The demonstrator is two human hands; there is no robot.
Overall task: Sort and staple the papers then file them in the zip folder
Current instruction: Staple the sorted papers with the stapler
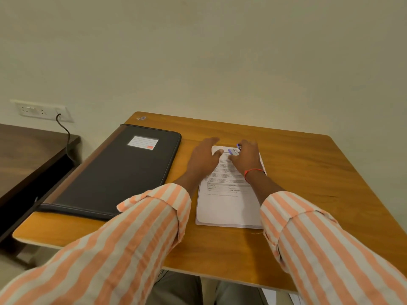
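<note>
Left hand (203, 159), fingers relaxed, seems to steady the paper stack (229, 208) for the purple stapler (233, 151) under the right hand (247, 158), whose grip is unclear.

The table (286, 172) is orange-brown with wood grain. On its left side the folder (114, 172) is black, its label (142, 142) white with faint lines and a red patch. The papers (229, 208) on the table are white with black print; the stapler (233, 151) is purple and silver. The sleeves (141, 227) carry orange and white stripes; a red band (253, 171) circles the right wrist. Behind the table the wall (220, 51) is pale beige.
</note>
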